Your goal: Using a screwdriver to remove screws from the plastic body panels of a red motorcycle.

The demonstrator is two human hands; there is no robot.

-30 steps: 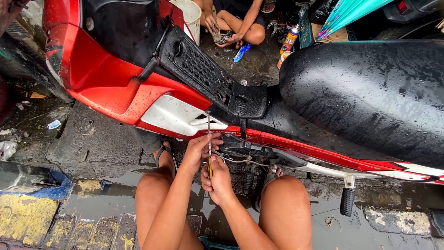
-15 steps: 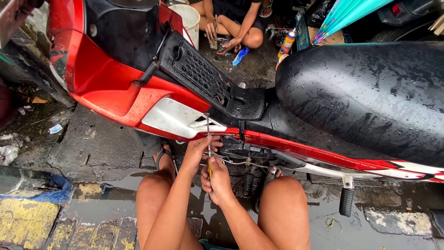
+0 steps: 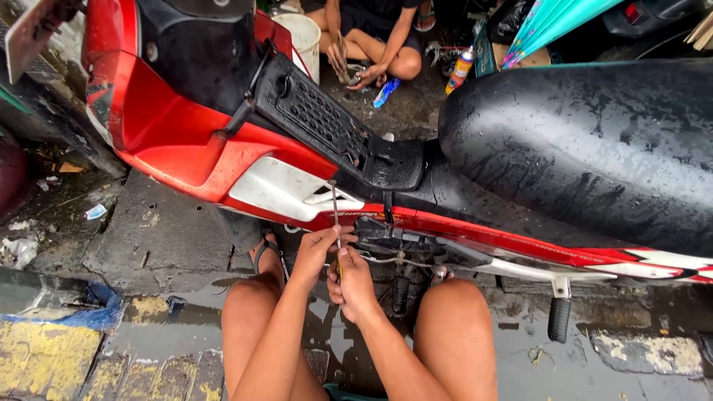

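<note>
Down at the wet pavement beside a red motorcycle (image 3: 186,141), the head camera looks over two bare knees, and both hands meet low in the middle. The right hand (image 3: 349,278) has its fingers curled shut around the yellow handle of a screwdriver (image 3: 336,226), whose thin shaft stands nearly upright, its tip up against the white side panel (image 3: 278,189). The left hand (image 3: 318,247) sits just beside it, fingertips pinched closed on the shaft about halfway up. Just right of the hands, dark engine parts and a pale cable (image 3: 394,260) show under the red fairing. Above that runs the ribbed black footboard (image 3: 319,122), and to the right the big black seat (image 3: 579,148), beaded with water. A black footpeg (image 3: 558,319) hangs at near right. Far off, beyond the bike, another person (image 3: 368,37) crouches with something small in hand, next to a white bucket (image 3: 301,37) and a spray can (image 3: 460,70).
</note>
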